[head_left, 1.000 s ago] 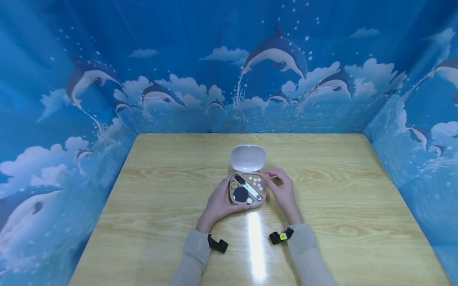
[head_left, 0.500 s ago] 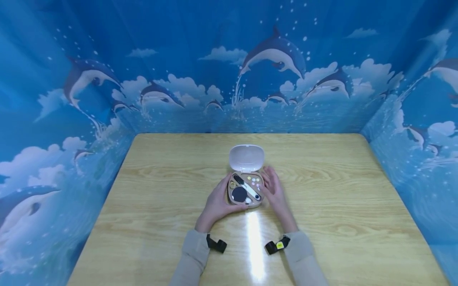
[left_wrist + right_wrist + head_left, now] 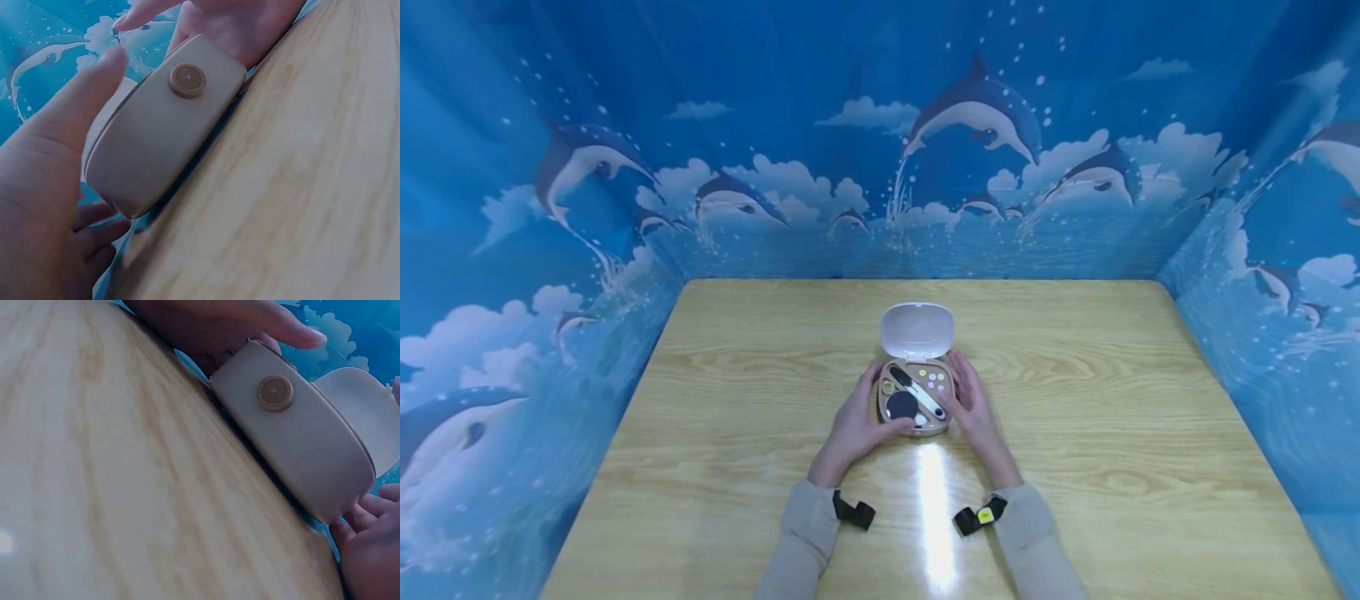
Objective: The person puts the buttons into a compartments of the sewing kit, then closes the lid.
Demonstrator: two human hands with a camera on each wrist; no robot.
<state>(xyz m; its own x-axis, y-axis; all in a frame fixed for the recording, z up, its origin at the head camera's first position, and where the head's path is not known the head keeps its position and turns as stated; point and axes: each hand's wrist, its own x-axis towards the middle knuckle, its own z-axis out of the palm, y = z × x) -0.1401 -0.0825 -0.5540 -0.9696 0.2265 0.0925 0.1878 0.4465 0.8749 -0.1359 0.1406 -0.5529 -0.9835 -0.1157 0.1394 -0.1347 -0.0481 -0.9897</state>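
Observation:
A small beige sewing kit case (image 3: pixel 147 140) stands on the table with its white lid (image 3: pixel 917 332) raised. My left hand (image 3: pixel 853 425) holds its left side, fingers along the wall and thumb over the front edge. On the opposite side, my right hand (image 3: pixel 977 415) holds the right wall with its thumb at the rim. Inside the case lie a long black-and-white tool (image 3: pixel 917 392) set diagonally, a dark round disc (image 3: pixel 902 406), a small gold ring (image 3: pixel 888 387) and several pale buttons (image 3: pixel 932 377). A brown button-shaped knob (image 3: pixel 275 394) marks the case's front.
The wood-grain table (image 3: pixel 760 358) extends around the case, with a bright light reflection in front of it. Blue dolphin-print curtains (image 3: pixel 775 125) enclose the back and both sides. Black cameras (image 3: pixel 976 518) are strapped at the wrists.
My right hand has come in from the case's back right corner to its right side, its pinched fingers loosening. The left thumb has lifted from the front onto the edge. The case has barely moved.

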